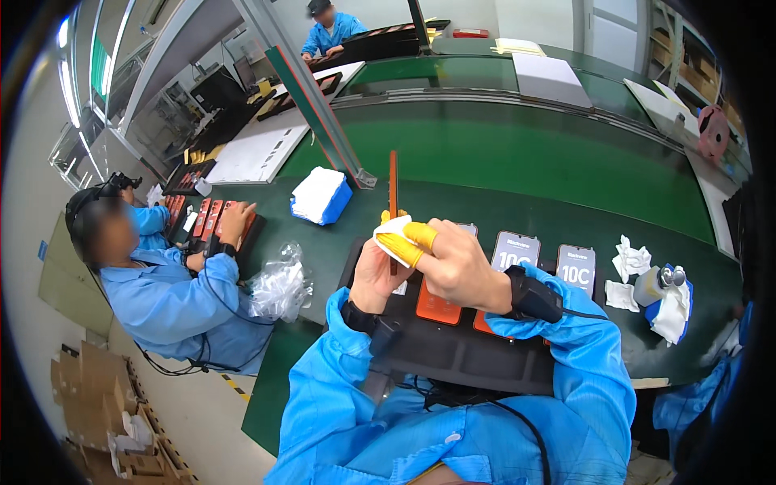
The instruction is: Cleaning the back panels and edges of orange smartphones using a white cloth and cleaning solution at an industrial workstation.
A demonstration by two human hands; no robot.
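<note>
In the head view, a black tray [501, 360] lies on the green surface [327, 252], and an orange phone [394, 182] is up above the tray's far left part, turned so that we see its thin edge. The left hand [370, 275] is closed around the low part of this phone. The right hand [469, 271] has its fingers bent close together and pinches a white cloth [391, 230] against the phone, with yellow finger covers [402, 249] on some fingertips. An orange phone lying back up [437, 303] sits in the tray, and phones with lit-looking screens [515, 249] stand along its far side. Left of the tray are a clear plastic bag [280, 283] and, farther off, a blue box of white cloths [322, 196]. Right of the tray are a crumpled cloth [631, 259] and a bottle [649, 287]. The held phone could slip if the left hand goes loose while the right one pushes hard, and it might bump the phones in the tray. Grit in the cloth could scratch it, and bare fingers could leave smudges.
</note>
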